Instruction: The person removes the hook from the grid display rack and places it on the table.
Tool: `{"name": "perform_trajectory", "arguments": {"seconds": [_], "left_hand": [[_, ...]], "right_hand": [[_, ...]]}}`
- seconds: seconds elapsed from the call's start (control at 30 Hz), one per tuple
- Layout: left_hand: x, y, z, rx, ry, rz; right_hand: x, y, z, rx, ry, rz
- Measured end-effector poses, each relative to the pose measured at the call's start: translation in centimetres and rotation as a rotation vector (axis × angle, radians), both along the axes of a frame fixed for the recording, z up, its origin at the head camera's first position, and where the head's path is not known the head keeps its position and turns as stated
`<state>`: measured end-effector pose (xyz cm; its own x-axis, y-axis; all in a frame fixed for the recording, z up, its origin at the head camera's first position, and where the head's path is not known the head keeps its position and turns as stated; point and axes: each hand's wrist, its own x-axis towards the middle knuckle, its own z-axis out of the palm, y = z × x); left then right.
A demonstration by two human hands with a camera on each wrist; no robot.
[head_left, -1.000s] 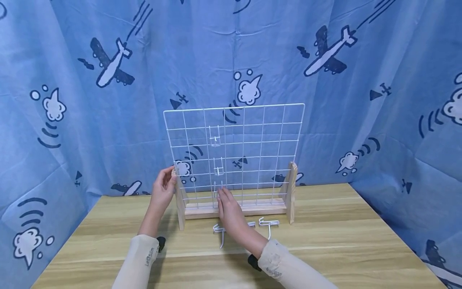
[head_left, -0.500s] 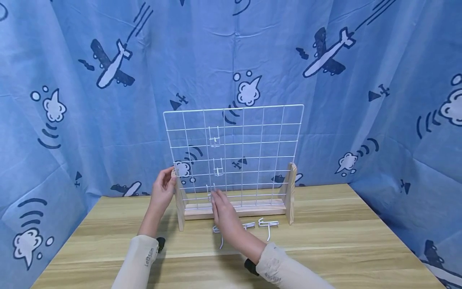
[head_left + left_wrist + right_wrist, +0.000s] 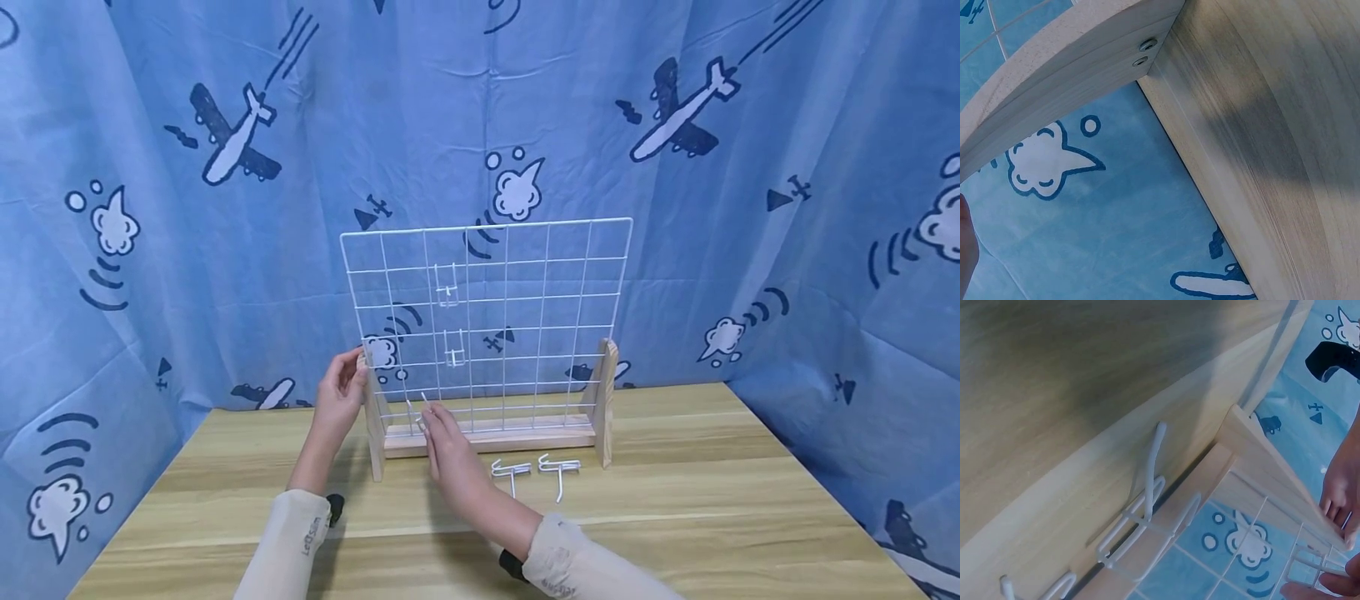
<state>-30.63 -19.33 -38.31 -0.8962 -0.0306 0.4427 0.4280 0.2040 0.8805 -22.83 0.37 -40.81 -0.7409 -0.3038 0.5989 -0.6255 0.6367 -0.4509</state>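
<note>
A white wire grid panel (image 3: 525, 310) stands upright in a wooden stand with two side posts. My left hand (image 3: 341, 390) grips the top of the left wooden post (image 3: 371, 429); only a sliver of that hand (image 3: 966, 250) shows in the left wrist view. Low at the panel's left part, my right hand (image 3: 453, 450) pinches a white wire hook (image 3: 420, 422), its two prongs pointing up in front of the grid. Whether the prongs touch the wires I cannot tell. Two more hooks hang one above the other, an upper hook (image 3: 447, 287) and a lower hook (image 3: 454, 354).
On the table (image 3: 675, 492), two loose white hooks, a nearer-middle hook (image 3: 512, 469) and a right hook (image 3: 559, 467), lie before the stand. Another loose hook (image 3: 1147, 515) shows in the right wrist view, hidden by the hand from above. A blue curtain (image 3: 480, 125) surrounds the table.
My right hand has moved left and slightly down with the hook, away from the spot below the two hung hooks. It now covers the leftmost loose hook. My left hand stays put.
</note>
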Motion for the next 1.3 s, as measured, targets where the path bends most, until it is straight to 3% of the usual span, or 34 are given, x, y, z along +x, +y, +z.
{"name": "perform_trajectory", "arguments": {"seconds": [0.17, 0.47, 0.7, 1.13, 1.3], "left_hand": [[0.0, 0.0, 0.1, -0.005, 0.000, 0.002], [0.3, 0.0, 0.7, -0.012, -0.041, -0.007], [0.1, -0.1, 0.2, -0.019, -0.036, 0.001], [0.4, 0.0, 0.5, -0.021, -0.058, -0.004], [0.1, 0.0, 0.3, -0.009, -0.030, 0.002]], "right_hand": [[0.1, -0.3, 0.0, 0.025, 0.006, 0.004], [-0.1, -0.5, -0.5, 0.099, 0.115, 0.014], [-0.2, -0.4, -0.9, 0.179, 0.129, 0.025], [0.0, -0.5, -1.2, 0.476, 0.159, 0.029], [0.1, -0.6, -1.4, 0.636, 0.203, 0.018]]}}
